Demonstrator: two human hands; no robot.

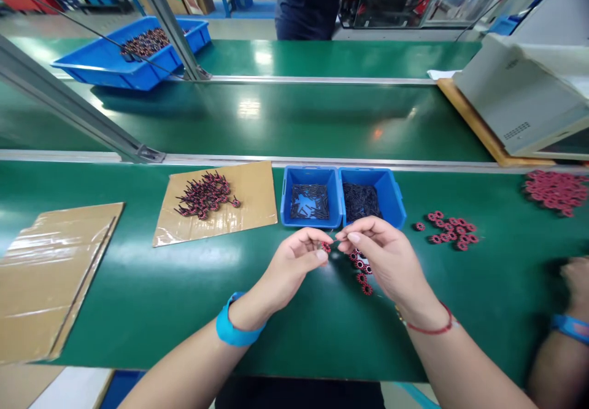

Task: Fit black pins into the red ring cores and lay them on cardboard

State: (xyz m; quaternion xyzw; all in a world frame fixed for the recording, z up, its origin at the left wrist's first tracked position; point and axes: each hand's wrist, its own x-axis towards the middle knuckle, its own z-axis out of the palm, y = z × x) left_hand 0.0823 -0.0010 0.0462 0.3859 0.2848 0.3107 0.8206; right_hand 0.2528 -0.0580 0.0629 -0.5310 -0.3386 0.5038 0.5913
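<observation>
My left hand (301, 259) pinches a small red toothed ring (326, 248), which looks like a wound motor core. Close by, my right hand (381, 256) has thumb and forefinger closed on a thin dark piece (337, 241) at the ring's edge; whether it is a wire end or a sleeve I cannot tell. Partly under my right hand lie several more red rings (363, 278). Just beyond the hands stand two blue bins, the left bin (285, 213) holding short black tubes (317, 197) and the right bin (391, 191) holding a denser heap of them.
Rings with dark leads (207, 195) are piled on cardboard (257, 206). Loose red rings (453, 230) and a larger cluster (556, 191) lie right. Another person's hand (577, 283) rests at the right edge. A metal rail (294, 161) and slanted posts (83, 108) stand beyond.
</observation>
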